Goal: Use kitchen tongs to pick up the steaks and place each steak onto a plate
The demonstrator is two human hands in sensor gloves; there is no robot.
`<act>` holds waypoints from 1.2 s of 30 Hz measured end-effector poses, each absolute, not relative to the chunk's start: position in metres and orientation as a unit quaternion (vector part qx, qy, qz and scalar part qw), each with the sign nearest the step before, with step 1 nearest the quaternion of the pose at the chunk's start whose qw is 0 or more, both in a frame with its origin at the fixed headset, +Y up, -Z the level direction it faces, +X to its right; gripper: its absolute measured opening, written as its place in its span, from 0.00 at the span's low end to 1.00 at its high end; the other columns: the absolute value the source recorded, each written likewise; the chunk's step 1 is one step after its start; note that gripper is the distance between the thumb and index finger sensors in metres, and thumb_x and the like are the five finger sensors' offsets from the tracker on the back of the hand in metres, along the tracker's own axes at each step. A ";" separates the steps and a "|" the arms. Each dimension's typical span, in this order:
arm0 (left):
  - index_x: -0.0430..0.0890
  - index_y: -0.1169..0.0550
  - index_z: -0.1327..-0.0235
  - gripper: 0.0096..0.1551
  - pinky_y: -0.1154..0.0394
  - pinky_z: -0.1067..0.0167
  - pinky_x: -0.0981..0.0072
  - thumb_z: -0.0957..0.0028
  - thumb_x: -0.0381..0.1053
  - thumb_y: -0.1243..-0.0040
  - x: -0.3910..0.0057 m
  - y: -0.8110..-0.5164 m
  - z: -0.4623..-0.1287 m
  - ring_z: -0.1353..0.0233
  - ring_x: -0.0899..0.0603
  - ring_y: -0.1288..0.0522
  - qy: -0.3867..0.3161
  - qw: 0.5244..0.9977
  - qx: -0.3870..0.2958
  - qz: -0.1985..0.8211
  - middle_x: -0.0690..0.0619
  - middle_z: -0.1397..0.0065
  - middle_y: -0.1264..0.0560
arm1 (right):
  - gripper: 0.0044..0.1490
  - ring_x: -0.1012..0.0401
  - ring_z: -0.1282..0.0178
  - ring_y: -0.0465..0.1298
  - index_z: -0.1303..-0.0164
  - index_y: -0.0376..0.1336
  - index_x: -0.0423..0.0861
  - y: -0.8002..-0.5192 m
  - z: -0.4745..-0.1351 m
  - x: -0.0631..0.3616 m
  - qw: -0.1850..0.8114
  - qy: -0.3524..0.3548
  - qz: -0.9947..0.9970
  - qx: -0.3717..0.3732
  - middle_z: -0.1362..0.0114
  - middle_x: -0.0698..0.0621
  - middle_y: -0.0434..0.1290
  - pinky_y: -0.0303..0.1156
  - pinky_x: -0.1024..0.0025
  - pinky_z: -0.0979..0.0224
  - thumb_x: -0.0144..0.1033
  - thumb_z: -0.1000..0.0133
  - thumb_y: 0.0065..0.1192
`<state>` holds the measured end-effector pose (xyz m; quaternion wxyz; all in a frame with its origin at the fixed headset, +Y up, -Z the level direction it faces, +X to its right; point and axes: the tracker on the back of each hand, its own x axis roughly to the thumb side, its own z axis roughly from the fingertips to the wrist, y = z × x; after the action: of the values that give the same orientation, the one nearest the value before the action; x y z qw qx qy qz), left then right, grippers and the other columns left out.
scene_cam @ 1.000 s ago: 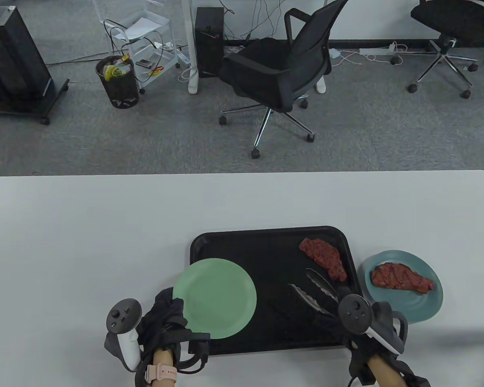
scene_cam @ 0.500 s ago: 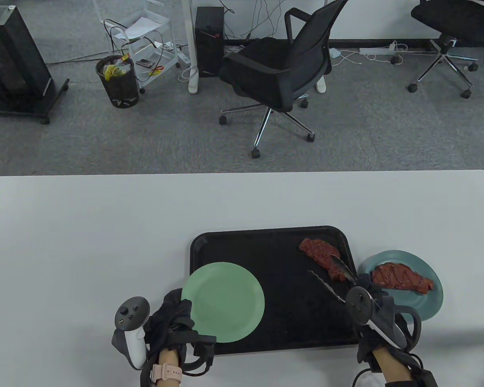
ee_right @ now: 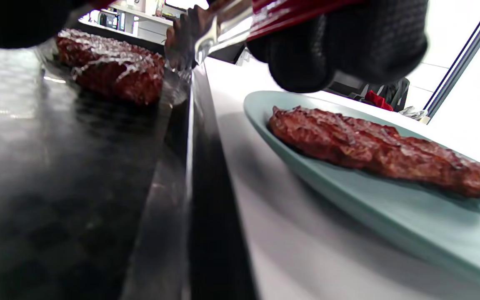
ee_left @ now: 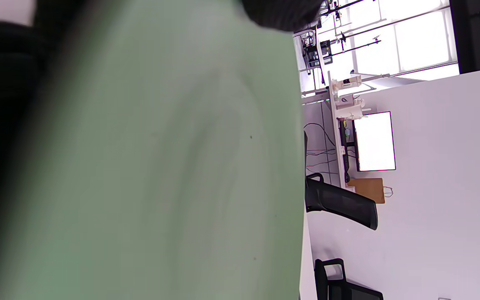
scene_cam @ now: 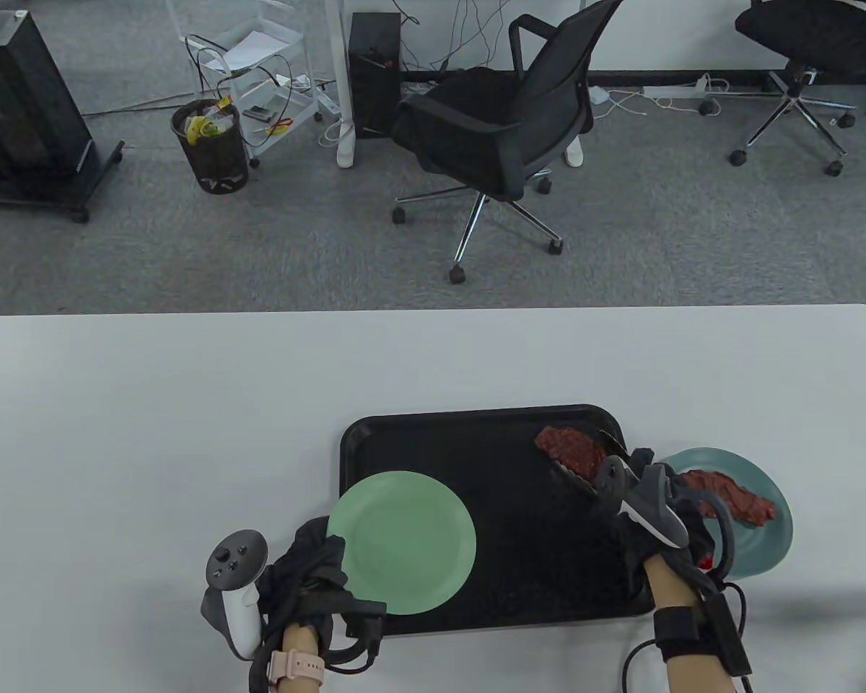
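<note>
Right hand (scene_cam: 657,498) grips tongs (scene_cam: 574,473) around the steak (scene_cam: 570,447) at the tray's (scene_cam: 418,433) far-right corner; left hand (scene_cam: 310,570) holds the green plate (scene_cam: 400,541).

White table (scene_cam: 151,433) – black tray (scene_cam: 433,440), blue plate (scene_cam: 772,548)

Beyond the far edge of the white desk (scene_cam: 187,404) lies grey carpet (scene_cam: 657,231). A black office chair (scene_cam: 498,130) on castors stands at far centre, and part of a second chair (scene_cam: 808,43) shows at far right. At far left are a black cabinet on a wheeled base (scene_cam: 22,115), a mesh waste bin (scene_cam: 209,148) holding rubbish, and a white wire trolley (scene_cam: 274,79). A dark computer tower (scene_cam: 374,72) stands beside a white leg, with cables and a power strip (scene_cam: 675,90) along the wall. The left wrist view shows bright windows (ee_left: 411,37) and a lit monitor (ee_left: 373,141).
</note>
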<state>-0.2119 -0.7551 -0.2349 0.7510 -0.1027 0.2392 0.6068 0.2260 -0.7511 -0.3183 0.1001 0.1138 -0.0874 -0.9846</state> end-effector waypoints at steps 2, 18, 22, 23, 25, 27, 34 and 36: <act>0.41 0.31 0.32 0.31 0.14 0.68 0.63 0.52 0.43 0.46 -0.212 -0.755 -0.235 0.56 0.35 0.15 0.238 0.750 -0.104 0.608 0.38 0.39 0.25 | 0.64 0.41 0.42 0.72 0.22 0.45 0.41 -0.755 -0.319 0.224 0.085 -0.092 -0.986 0.108 0.28 0.35 0.63 0.73 0.47 0.45 0.67 0.59 0.60; 0.41 0.31 0.32 0.31 0.14 0.67 0.63 0.52 0.44 0.46 -0.201 -0.758 -0.237 0.56 0.35 0.15 0.218 0.764 -0.130 0.593 0.38 0.39 0.25 | 0.58 0.43 0.58 0.78 0.27 0.52 0.36 -0.725 -0.272 0.177 0.123 0.056 -0.990 -0.050 0.36 0.35 0.71 0.79 0.52 0.59 0.63 0.57 0.59; 0.41 0.31 0.32 0.31 0.14 0.67 0.63 0.52 0.44 0.46 -0.197 -0.760 -0.238 0.56 0.35 0.15 0.212 0.771 -0.138 0.585 0.38 0.39 0.25 | 0.58 0.44 0.58 0.78 0.27 0.52 0.36 -0.706 -0.250 0.153 0.088 0.086 -0.985 -0.120 0.36 0.35 0.71 0.79 0.52 0.59 0.64 0.57 0.59; 0.41 0.31 0.32 0.31 0.14 0.67 0.63 0.52 0.44 0.46 -0.196 -0.760 -0.238 0.56 0.35 0.15 0.209 0.772 -0.141 0.584 0.38 0.39 0.25 | 0.58 0.43 0.58 0.78 0.27 0.52 0.36 -0.703 -0.244 0.145 0.080 0.090 -0.983 -0.137 0.36 0.34 0.71 0.79 0.51 0.59 0.64 0.57 0.59; 0.41 0.31 0.32 0.31 0.14 0.67 0.63 0.52 0.43 0.46 -0.193 -0.761 -0.239 0.56 0.35 0.15 0.203 0.771 -0.148 0.585 0.38 0.39 0.25 | 0.58 0.44 0.57 0.78 0.26 0.52 0.36 -0.699 -0.232 0.127 0.075 0.097 -0.975 -0.184 0.36 0.35 0.71 0.79 0.52 0.59 0.64 0.57 0.59; 0.41 0.31 0.32 0.31 0.14 0.67 0.63 0.51 0.43 0.46 -0.191 -0.762 -0.239 0.55 0.35 0.15 0.194 0.771 -0.154 0.586 0.38 0.39 0.25 | 0.58 0.44 0.57 0.78 0.26 0.52 0.36 -0.699 -0.225 0.113 0.067 0.091 -0.972 -0.206 0.36 0.35 0.71 0.79 0.52 0.58 0.64 0.57 0.58; 0.42 0.31 0.31 0.31 0.14 0.67 0.61 0.51 0.43 0.47 -0.187 -0.761 -0.241 0.55 0.34 0.15 0.161 0.758 -0.179 0.606 0.39 0.38 0.25 | 0.59 0.44 0.56 0.77 0.26 0.51 0.36 -0.703 -0.215 0.085 0.067 0.069 -0.963 -0.252 0.35 0.35 0.71 0.79 0.52 0.57 0.65 0.57 0.58; 0.42 0.32 0.31 0.31 0.14 0.66 0.61 0.51 0.43 0.47 -0.187 -0.759 -0.242 0.54 0.34 0.15 0.154 0.765 -0.179 0.599 0.39 0.38 0.25 | 0.59 0.44 0.55 0.77 0.26 0.51 0.36 -0.704 -0.215 0.083 0.070 0.065 -0.962 -0.255 0.35 0.35 0.70 0.78 0.52 0.57 0.65 0.57 0.58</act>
<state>-0.1873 -0.7593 -0.2419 0.7652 -0.1792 0.1543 0.5988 0.0834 -0.7036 -0.2147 0.0699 -0.2546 0.0649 -0.9623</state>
